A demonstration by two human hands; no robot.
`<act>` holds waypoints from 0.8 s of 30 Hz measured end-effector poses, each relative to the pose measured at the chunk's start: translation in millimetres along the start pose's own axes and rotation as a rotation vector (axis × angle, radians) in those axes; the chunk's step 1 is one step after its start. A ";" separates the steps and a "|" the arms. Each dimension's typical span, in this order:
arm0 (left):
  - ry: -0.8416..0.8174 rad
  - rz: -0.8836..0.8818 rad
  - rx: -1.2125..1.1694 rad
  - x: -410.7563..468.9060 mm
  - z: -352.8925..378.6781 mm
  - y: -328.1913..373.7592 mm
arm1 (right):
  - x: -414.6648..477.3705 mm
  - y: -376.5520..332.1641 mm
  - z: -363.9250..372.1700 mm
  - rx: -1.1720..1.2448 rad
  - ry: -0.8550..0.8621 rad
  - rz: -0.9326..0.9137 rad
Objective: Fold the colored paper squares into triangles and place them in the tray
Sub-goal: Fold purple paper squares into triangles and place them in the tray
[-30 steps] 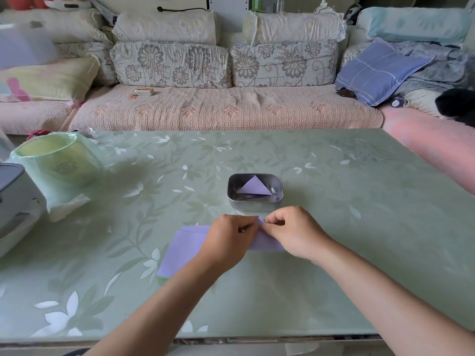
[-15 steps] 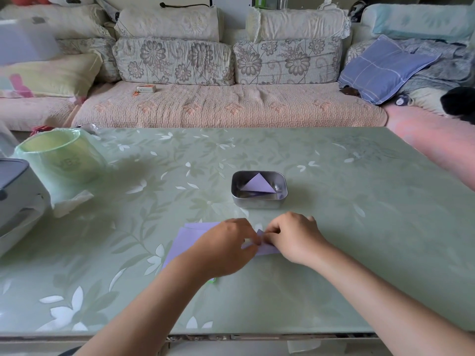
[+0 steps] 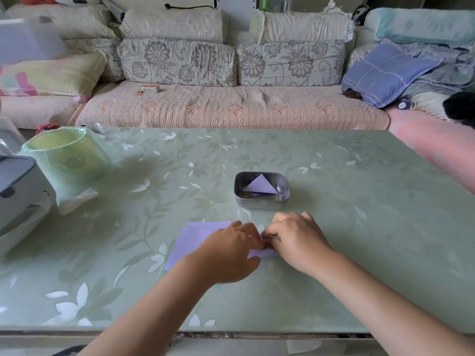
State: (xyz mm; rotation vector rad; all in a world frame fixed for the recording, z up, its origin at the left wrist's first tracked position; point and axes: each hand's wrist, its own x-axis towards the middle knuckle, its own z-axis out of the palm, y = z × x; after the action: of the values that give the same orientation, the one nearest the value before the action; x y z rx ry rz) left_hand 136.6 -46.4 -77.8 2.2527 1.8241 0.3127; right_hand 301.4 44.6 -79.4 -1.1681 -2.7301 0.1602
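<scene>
A lilac paper sheet lies on the green table in front of me, on top of a small stack of sheets. My left hand covers its middle, fingertips curled onto the paper. My right hand meets it, pinching the paper's right corner at the table surface. Just beyond the hands stands a small metal tray, which holds a folded lilac triangle.
A green plastic-lined bin and a grey-white appliance stand at the table's left. A sofa with cushions runs behind the table's far edge. The near table edge is just below my forearms.
Both hands have sunk lower onto the sheet and pressed closer to the table. The paper stays in place under them.
</scene>
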 end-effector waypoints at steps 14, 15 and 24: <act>0.098 0.149 0.254 -22.1 15.8 12.4 | -4.7 0.9 1.8 0.046 -0.071 -0.015; 0.092 0.158 0.249 -23.4 15.7 14.5 | -4.9 0.6 1.9 0.043 -0.074 -0.015; -0.020 0.055 0.158 -31.3 15.8 25.0 | -24.7 -6.3 -1.0 -0.018 -0.066 -0.044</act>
State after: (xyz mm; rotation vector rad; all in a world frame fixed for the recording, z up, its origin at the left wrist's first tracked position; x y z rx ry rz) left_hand 158.3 -82.7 -85.9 2.4041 1.8388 0.1594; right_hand 313.9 22.4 -80.1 -1.1256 -2.8178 0.1712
